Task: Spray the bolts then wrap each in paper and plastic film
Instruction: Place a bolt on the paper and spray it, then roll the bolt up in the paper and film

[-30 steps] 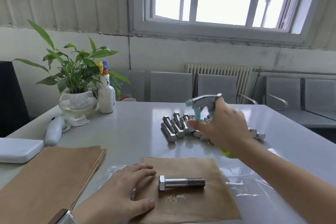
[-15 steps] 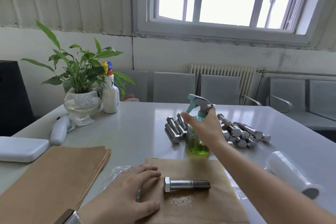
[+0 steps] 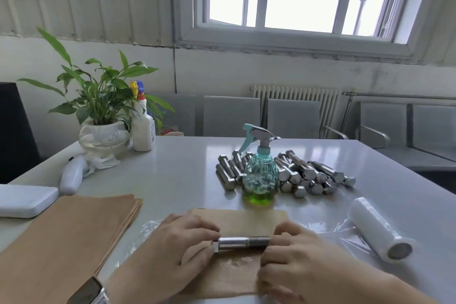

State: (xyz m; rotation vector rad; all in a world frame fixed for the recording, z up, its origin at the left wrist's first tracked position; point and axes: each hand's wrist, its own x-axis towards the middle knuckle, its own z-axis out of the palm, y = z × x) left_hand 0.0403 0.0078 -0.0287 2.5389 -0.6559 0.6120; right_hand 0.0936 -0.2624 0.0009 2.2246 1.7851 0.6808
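At the near edge of the bench (image 3: 172, 175), a single hex bolt (image 3: 243, 242) was laid on its side across a sheet of brown paper (image 3: 237, 276), head to the left and thread to the right. The left hand (image 3: 172, 252) was placed at the head end with the fingers (image 3: 197, 229) curled over it; the right hand (image 3: 298, 261) was placed at the threaded end with its fingers (image 3: 283, 232) curled likewise. Whether the bolt alone or also the paper edge was gripped could not be told. A whitish wet patch was seen on the paper just in front of the bolt. Clear plastic film (image 3: 345, 237) was spread under the paper, and the film roll (image 3: 380, 229) was lying to the right. Behind the paper, a spray bottle (image 3: 259, 175) with green liquid was stood upright, apart from both hands. Behind the bottle, a heap of bolts (image 3: 306, 175) was piled. A stack of brown paper sheets (image 3: 64, 237) was positioned to the left.
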